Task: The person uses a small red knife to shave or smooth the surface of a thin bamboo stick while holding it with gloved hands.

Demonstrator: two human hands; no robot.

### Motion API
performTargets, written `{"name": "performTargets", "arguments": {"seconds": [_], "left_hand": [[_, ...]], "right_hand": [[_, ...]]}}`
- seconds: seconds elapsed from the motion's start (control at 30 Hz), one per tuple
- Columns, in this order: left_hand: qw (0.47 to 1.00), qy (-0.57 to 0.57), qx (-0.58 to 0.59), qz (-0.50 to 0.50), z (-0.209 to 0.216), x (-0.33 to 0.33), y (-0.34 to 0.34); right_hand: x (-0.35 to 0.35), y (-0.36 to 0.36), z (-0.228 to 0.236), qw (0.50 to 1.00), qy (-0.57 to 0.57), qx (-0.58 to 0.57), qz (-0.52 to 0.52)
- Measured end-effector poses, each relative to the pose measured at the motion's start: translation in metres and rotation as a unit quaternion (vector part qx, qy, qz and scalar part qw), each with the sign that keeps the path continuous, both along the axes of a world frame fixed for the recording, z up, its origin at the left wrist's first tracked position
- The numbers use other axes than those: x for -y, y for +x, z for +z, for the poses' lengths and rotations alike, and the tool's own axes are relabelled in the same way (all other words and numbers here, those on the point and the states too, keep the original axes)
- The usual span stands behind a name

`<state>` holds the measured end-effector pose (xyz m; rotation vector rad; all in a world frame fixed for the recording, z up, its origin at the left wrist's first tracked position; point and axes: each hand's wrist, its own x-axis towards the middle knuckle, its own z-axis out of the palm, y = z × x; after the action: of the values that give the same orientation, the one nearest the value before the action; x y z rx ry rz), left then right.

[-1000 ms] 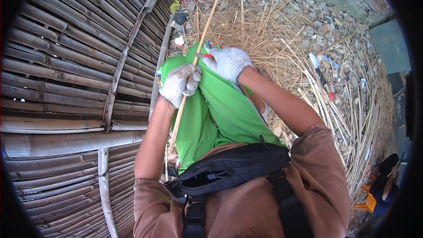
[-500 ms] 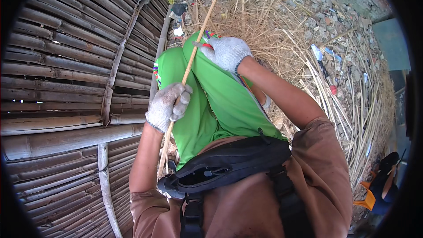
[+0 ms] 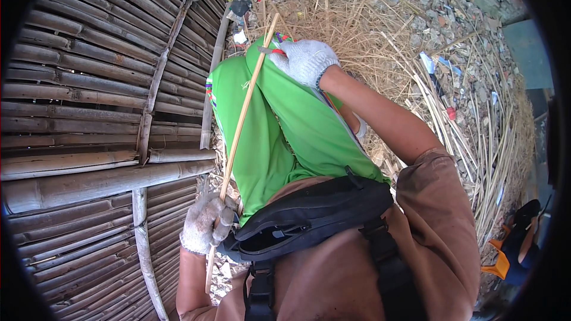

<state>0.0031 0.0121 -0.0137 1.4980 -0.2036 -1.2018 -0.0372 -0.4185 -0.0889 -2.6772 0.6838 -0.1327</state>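
Observation:
A long, thin bamboo strip (image 3: 242, 120) slants across my green-clad thighs, its far tip above my knee. Gripped low on the strip, near the black waist bag, my left hand (image 3: 205, 224) wears a whitish work glove with fingers wrapped round it. My right hand (image 3: 307, 62), also gloved, rests over my right knee. It is closed on the red handle of a small knife (image 3: 269, 50), whose short blade lies across the strip near its far end. A pale curled shaving (image 3: 245, 85) clings to the strip. The rest of the knife handle is hidden inside the glove.
A bamboo slat wall (image 3: 101, 95) stands close on my left. Dry shavings (image 3: 339, 35) cover the ground ahead, among stones and litter. Long bamboo strips (image 3: 470, 142) lie in a pile to the right. The black waist bag (image 3: 321, 214) hangs open at my lap.
My left hand has moved back toward my body and down, drawing the bamboo strip with it. The strip's far tip is nearer the blade. My right hand with the knife stays almost in place.

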Motion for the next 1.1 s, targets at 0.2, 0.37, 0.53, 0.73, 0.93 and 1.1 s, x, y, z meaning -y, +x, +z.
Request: {"name": "performTargets", "arguments": {"seconds": [0.2,0.37,0.53,0.73,0.93,1.1], "left_hand": [[0.993,0.032,0.091,-0.06,-0.002,0.058,0.012],[0.985,-0.007,0.143,-0.093,-0.04,0.152,0.065],[0.985,-0.011,0.134,-0.109,-0.042,0.195,0.079],[0.992,-0.006,0.085,-0.096,-0.034,0.147,0.067],[0.999,-0.006,0.022,-0.048,-0.021,0.087,0.048],[0.999,-0.021,-0.025,-0.032,-0.011,0.039,0.032]], "right_hand": [[0.004,-0.002,-0.007,1.0,-0.02,0.018,-0.006],[-0.002,0.0,0.004,0.999,-0.02,0.027,-0.008],[0.0,0.001,-0.003,0.999,0.005,0.026,-0.026],[0.001,0.0,-0.006,0.999,0.006,0.009,-0.034],[0.003,0.001,-0.005,1.0,-0.005,0.001,-0.004],[0.004,0.005,-0.007,1.0,-0.006,0.015,-0.013]]}}
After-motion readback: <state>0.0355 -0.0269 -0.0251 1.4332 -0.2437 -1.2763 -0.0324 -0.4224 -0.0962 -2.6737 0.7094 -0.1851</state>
